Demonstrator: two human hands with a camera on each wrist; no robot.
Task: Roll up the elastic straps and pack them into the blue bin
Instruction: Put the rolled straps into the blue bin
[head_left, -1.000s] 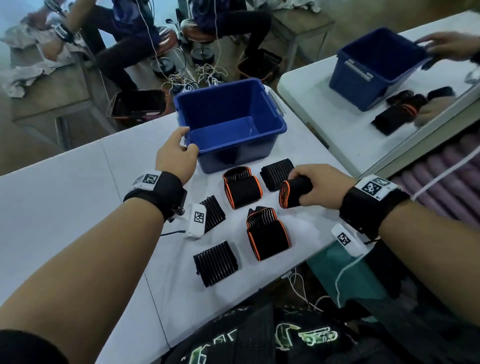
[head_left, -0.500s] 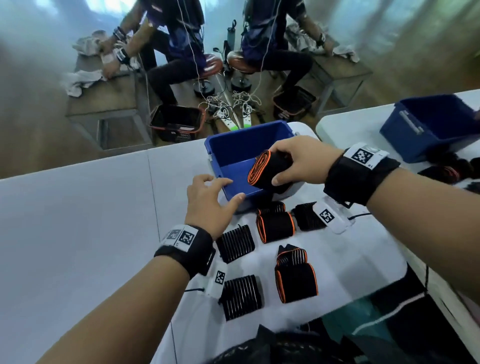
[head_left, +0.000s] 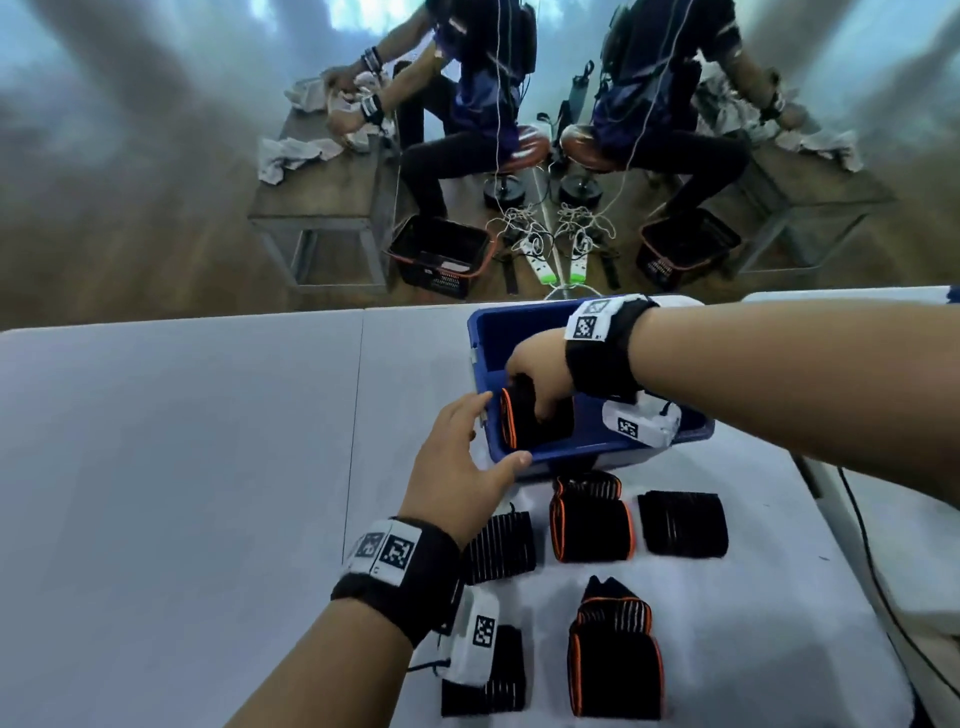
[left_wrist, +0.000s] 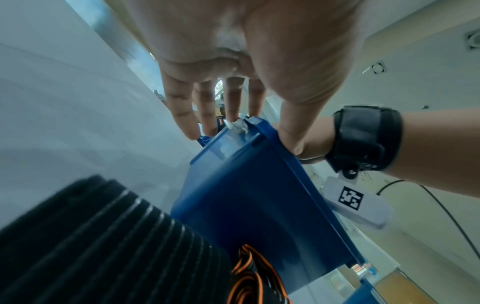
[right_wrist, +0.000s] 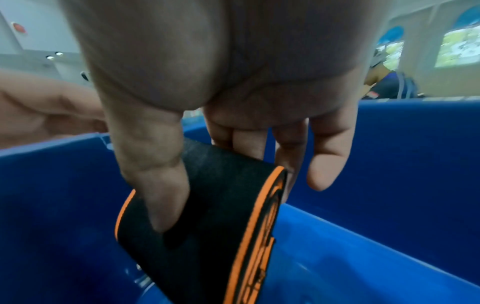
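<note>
The blue bin (head_left: 597, 453) (left_wrist: 246, 205) (right_wrist: 389, 154) stands on the white table. My right hand (head_left: 535, 379) (right_wrist: 226, 185) reaches down inside it and pinches a rolled black strap with orange edges (head_left: 519, 423) (right_wrist: 207, 257) between thumb and fingers, low over the bin floor. My left hand (head_left: 467, 457) (left_wrist: 249, 135) rests at the bin's near-left corner, fingers straight along the side and thumb on the rim. In front of the bin lie several straps: a ribbed black one (head_left: 498, 551) (left_wrist: 103, 236), two orange-edged ones (head_left: 589, 525) (head_left: 613, 654) and a plain black one (head_left: 683, 525).
Another black strap (head_left: 488, 686) lies half under my left wrist camera. The table (head_left: 182, 467) stretches bare to the left. A black cable (head_left: 878, 571) runs along the right edge. Beyond the far edge are a black basket (head_left: 441, 254), stools and seated people.
My right hand lifted the rolled orange-edged strap off the table, carried it over the bin and lowered it inside. My left hand stayed at the bin's near-left corner.
</note>
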